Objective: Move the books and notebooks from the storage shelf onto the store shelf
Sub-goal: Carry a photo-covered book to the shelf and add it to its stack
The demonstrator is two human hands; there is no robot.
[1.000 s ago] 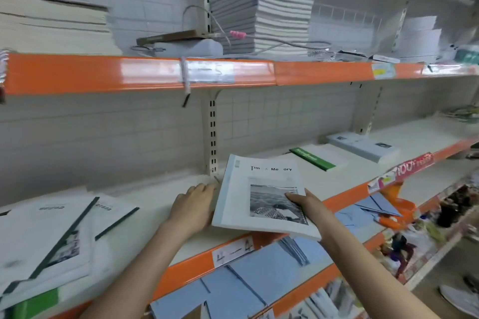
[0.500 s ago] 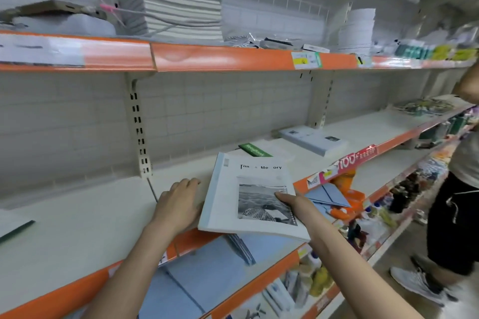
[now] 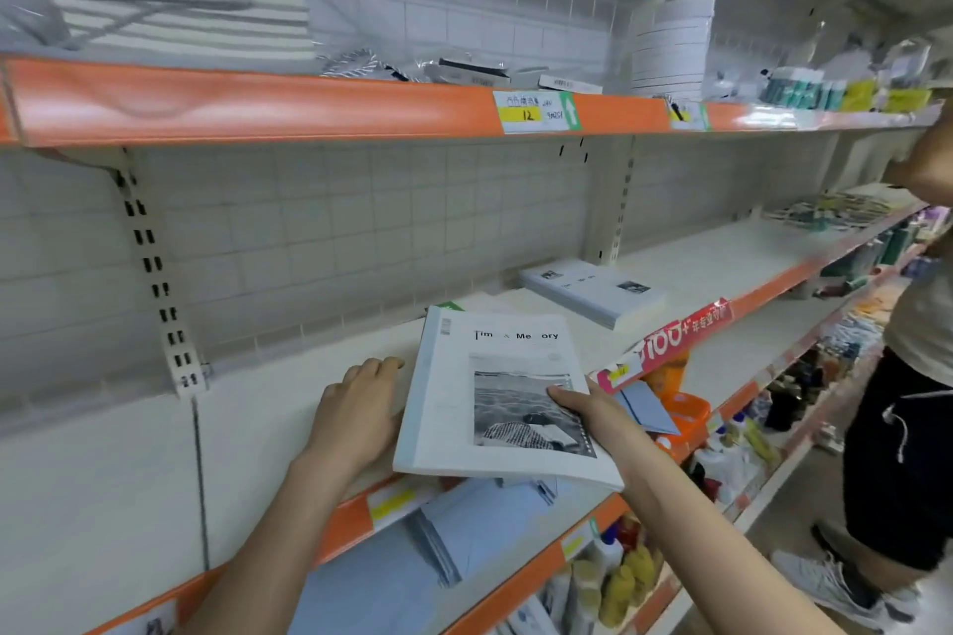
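Holding a white notebook (image 3: 495, 397) over the front edge of the cream shelf (image 3: 268, 428), the right hand (image 3: 593, 415) has its thumb laid across the cover photograph with the fingers presumably beneath, hidden from the head view; it is clamped on the notebook's right edge. The left hand (image 3: 356, 415) lies palm-down with fingers relaxed and extended, apparently resting on the shelf beside the notebook's spine, gripping nothing. The notebook is tilted, with its near corner projecting past the orange shelf lip (image 3: 340, 531); whether its far edge rests on the shelf cannot be determined.

Findings on risk:

1. Support is one-sided. Only one edge is gripped, so a slack thumb would probably let the spine side drop and the notebook pivot out, falling onto the blue folders (image 3: 464, 531) on the tier below.

2. Overhang. If released in this position, much of the cover would sit beyond the lip and the notebook would likely tip off. It needs to go further back before release.

3. A stack of similar notebooks (image 3: 593, 294) lies further along the same shelf, well apart. Sliding the held copy towards it carelessly could catch the stack's top covers and skew them.

4. A red promotional tag (image 3: 675, 340) projects from the lip just beside the right wrist and could snag.

5. A second person (image 3: 907, 376) stands close on the right; contact is possible during a sideways move.
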